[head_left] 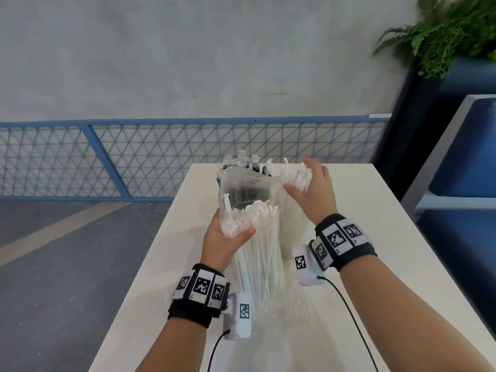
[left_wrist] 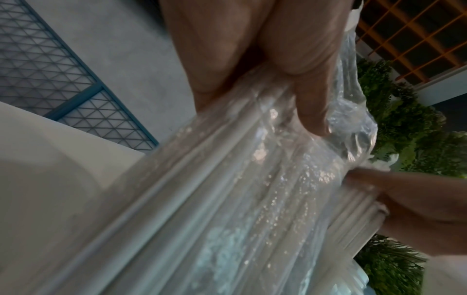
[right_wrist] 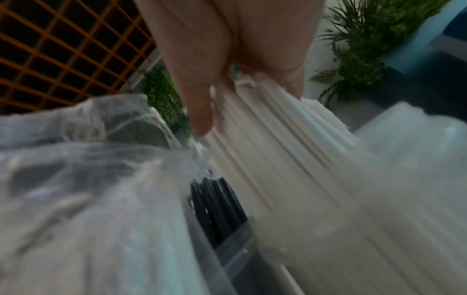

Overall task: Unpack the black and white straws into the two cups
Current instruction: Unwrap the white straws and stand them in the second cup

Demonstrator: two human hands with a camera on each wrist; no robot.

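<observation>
A clear plastic bag (head_left: 249, 181) of white straws (head_left: 257, 264) stands upright on the white table (head_left: 375, 237). My left hand (head_left: 233, 232) grips the bag and its straws near the top; the left wrist view shows its fingers (left_wrist: 310, 103) and thumb curled on the crinkled plastic (left_wrist: 252, 179). My right hand (head_left: 300, 181) grips a separate bunch of white straws (head_left: 296, 177) raised to the right of the bag mouth, seen close as white straws (right_wrist: 278, 139). Black straws (head_left: 241, 194) stand behind the bag in a clear cup (right_wrist: 235, 235). A second cup is not clearly visible.
A blue mesh fence (head_left: 161, 157) runs behind the table's far edge. A potted fern (head_left: 442, 30) and a blue seat (head_left: 469, 157) stand at the right. Camera cables (head_left: 349, 318) trail from both wrists over the near tabletop.
</observation>
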